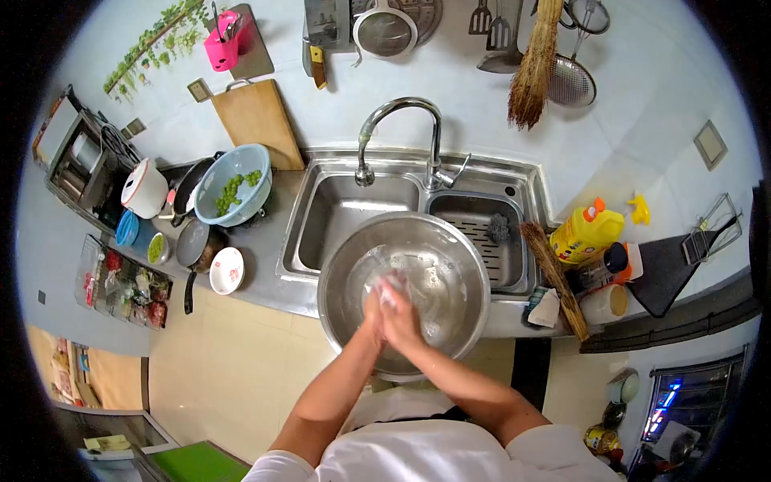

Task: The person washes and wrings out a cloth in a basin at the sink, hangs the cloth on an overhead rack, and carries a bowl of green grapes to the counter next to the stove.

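Note:
My left hand (372,308) and my right hand (395,312) are pressed together over a large stainless steel basin (471,277). Something whitish and wet-looking (399,281) shows around the fingers. I cannot tell whether it is a thin cloth, a bag or suds. Both hands are closed, and most of the fingers are hidden or blurred. Foam-like patches and a little liquid lie on the basin's bottom. The basin rests over the front edge of a double sink (299,217), below the curved faucet (401,103).
Left on the counter are a light-blue colander (210,193) of green fruit, a white bowl (227,270) and a small pan (193,243). To the right stand a yellow bottle (585,233) and a straw brush (556,281). A grey scrubber (499,230) lies in the right sink.

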Tool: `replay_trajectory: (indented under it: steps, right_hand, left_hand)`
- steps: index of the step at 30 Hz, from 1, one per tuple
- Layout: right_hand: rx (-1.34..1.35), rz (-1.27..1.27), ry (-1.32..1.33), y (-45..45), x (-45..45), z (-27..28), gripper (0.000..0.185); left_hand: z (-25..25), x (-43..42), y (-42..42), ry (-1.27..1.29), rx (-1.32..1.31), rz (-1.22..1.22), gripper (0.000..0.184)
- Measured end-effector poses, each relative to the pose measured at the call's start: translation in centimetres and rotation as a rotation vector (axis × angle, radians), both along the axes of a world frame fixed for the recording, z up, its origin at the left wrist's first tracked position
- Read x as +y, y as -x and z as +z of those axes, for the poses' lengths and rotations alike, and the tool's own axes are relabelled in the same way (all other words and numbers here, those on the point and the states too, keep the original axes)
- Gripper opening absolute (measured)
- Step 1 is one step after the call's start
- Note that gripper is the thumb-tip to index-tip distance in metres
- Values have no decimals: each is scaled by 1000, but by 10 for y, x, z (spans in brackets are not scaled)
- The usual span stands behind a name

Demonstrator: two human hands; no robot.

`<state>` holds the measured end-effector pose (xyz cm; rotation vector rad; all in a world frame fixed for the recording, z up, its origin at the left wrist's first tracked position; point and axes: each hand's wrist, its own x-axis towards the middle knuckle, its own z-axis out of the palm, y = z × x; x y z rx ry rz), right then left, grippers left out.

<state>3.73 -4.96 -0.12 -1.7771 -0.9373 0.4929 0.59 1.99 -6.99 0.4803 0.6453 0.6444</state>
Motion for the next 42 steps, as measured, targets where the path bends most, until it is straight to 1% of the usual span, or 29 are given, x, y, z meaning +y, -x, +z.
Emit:
replay_trajectory:
  steps: [2, 4, 5, 6, 8, 10, 12, 13, 14, 15, 16, 17, 18, 20, 22, 23, 24, 26, 27, 28, 30, 32, 34, 36, 37, 38, 39, 40, 42]
  right_hand:
    - [84, 6, 46, -10, 7, -4, 40]
    - [253, 6, 132, -30, 20, -22, 41]
    - [244, -97, 78, -47, 37, -63, 43]
    - [375, -122, 42, -55, 29, -20, 44]
    - [464, -101, 103, -53, 29, -42, 43]
    - [142, -39, -40, -25, 12, -27, 43]
    - [416, 51, -381, 17, 6, -76, 25]
    - [417, 52, -384, 11, 10, -69, 25]
    - [448, 47, -220, -3, 17, -52, 30]
    - [481, 42, -50, -17, 22, -34, 36]
    - [509, 36, 116, -30, 25, -25, 42]
    - [228, -50, 76, -44, 33, -48, 43]
    - [234, -25, 140, -54, 32, -40, 43]
    - [598, -10, 116, -37, 25, -16, 42]
    - [261, 73, 47, -14, 7, -4, 41]
    - [213, 98, -47, 0, 0, 0, 41]
    - [-75, 103, -111, 7, 5, -3, 42]
    - [258, 135, 25, -3, 8, -10, 42]
    - [391, 86, 59, -15, 18, -23, 42]
    - [524, 35, 90, -30, 29, -35, 43]
    - [524, 55, 161, -41, 26, -23, 44]
    - [281, 21, 47, -26, 18, -24, 44]
    - [289, 89, -47, 2, 2, -16, 42]
    - [71, 79, -178, 11, 2, -18, 41]
    - [134, 56, -109, 4, 8, -25, 41]
    - [198, 31, -41, -14, 19, -32, 41]
    - [347, 30, 52, -39, 29, -40, 42]
    - [351, 26, 49, -41, 29, -45, 42]
    - [310, -60, 26, -46, 30, -48, 43]
  left_hand:
    - [16, -7, 5, -20, 15, 24, 45]
    - [61, -27, 5, 292, 181, -18, 43]
    - [69, -35, 3, 243, 88, -70, 41]
    - [22, -33, 3, 185, 73, -37, 41]
    - [52, -37, -2, 214, 126, -7, 42]
    - [40, -17, 4, 160, 59, -35, 41]
    - [3, -4, 12, 115, 6, -55, 41]
    - [-24, 4, 14, 89, -112, -50, 40]
    - [-39, 6, 18, 62, -229, -48, 40]
    - [-42, -3, 26, 277, -469, -196, 37]
    - [64, -31, 5, 306, 199, 30, 37]
    - [62, -37, 0, 229, 175, 20, 37]
    - [57, -43, 1, 154, 151, 10, 38]
    - [30, -25, 6, 176, 167, 0, 41]
    - [33, -8, 9, 168, 144, 10, 43]
    - [-21, 14, 21, 19, -164, -108, 48]
    - [-18, 13, 23, 17, -160, -106, 48]
    - [-11, 12, 22, 154, -220, -76, 45]
    - [-3, -4, 13, 269, 42, 53, 46]
    - [54, -23, 7, 316, 217, 12, 47]
    - [23, -22, 6, 153, 254, -28, 49]
    - [35, -11, 4, 184, 242, -26, 49]
    - [28, -1, 9, 234, 236, -9, 50]
    - [-7, 21, 11, 100, -102, 9, 48]
    - [5, 12, 8, 146, -124, 27, 46]
    - [17, -6, 13, 265, 40, -31, 43]
    - [51, -27, 5, 190, 127, -21, 42]
    - [69, -40, -2, 115, 212, -11, 42]
    - [53, -31, -3, 107, 183, -27, 46]
